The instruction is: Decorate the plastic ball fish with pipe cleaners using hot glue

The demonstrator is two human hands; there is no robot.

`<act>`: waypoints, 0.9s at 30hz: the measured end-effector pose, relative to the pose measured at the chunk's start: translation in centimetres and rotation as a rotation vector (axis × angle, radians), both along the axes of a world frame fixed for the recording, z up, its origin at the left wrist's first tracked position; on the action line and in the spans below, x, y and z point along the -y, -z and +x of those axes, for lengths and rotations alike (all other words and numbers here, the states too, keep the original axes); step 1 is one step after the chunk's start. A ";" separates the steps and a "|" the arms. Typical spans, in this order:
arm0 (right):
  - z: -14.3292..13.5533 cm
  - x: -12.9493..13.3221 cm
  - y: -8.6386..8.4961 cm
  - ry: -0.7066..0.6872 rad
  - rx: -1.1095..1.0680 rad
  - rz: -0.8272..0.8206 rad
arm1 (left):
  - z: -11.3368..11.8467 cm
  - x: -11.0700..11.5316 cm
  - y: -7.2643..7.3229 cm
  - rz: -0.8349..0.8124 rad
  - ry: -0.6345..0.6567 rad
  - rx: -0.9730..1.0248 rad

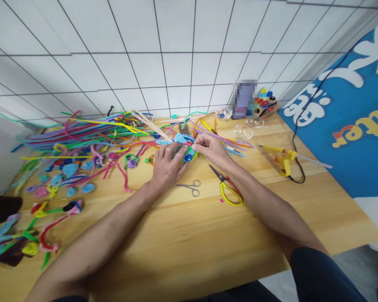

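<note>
My left hand (167, 164) lies over a colourful pipe-cleaner craft piece (188, 157) on the table, its thumb and fingers closed about the piece's left side. Blue, green and pink fuzzy parts show between the hands. My right hand (210, 147) is at the piece's right side with thumb and forefinger pinched together; what lies between those fingertips is too small to make out. Small metal scissors (191, 187) lie just in front of my left hand. Yellow-handled scissors (228, 189) rest below my right wrist. Pliers (184, 128) stick out behind the piece.
Loose pipe cleaners (82, 133) are heaped at the back left, with finished fuzzy shapes (34, 235) at front left. A yellow glue gun (282, 158) with its cord lies to the right. Clear plastic domes (243, 131) and a propped phone (244, 100) stand near the tiled wall.
</note>
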State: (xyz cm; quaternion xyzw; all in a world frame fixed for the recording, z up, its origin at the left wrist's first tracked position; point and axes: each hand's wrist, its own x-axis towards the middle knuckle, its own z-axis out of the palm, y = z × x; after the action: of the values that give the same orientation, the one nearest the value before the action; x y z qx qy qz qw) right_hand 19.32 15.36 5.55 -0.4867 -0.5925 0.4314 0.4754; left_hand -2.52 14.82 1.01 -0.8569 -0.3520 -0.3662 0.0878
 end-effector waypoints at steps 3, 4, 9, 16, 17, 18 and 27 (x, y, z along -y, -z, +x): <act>-0.1 -0.1 0.1 0.001 0.004 -0.010 | 0.0 0.0 0.0 0.009 0.009 0.002; -0.1 -0.1 0.1 0.002 0.007 -0.013 | 0.0 -0.1 -0.1 0.012 0.015 0.005; -0.2 -0.2 0.1 0.022 0.013 -0.022 | 0.1 -0.1 -0.1 0.013 0.045 0.032; -0.2 -0.2 0.1 0.032 0.018 -0.024 | 0.0 -0.1 0.0 -0.046 0.009 0.007; -0.2 -0.2 0.1 0.033 0.017 -0.022 | 0.0 -0.1 0.0 -0.069 0.001 0.001; -0.2 -0.2 0.1 0.032 0.018 -0.019 | 0.0 -0.1 0.0 -0.085 -0.005 -0.003; -0.4 -0.2 0.2 0.045 -0.001 -0.030 | 0.2 0.0 -0.3 -0.021 -0.029 -0.031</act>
State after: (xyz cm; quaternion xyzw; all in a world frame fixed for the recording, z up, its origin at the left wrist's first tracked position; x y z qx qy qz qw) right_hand 18.91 15.60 5.34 -0.5070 -0.5746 0.4295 0.4779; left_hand -2.28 14.81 1.32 -0.8581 -0.3669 -0.3478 0.0896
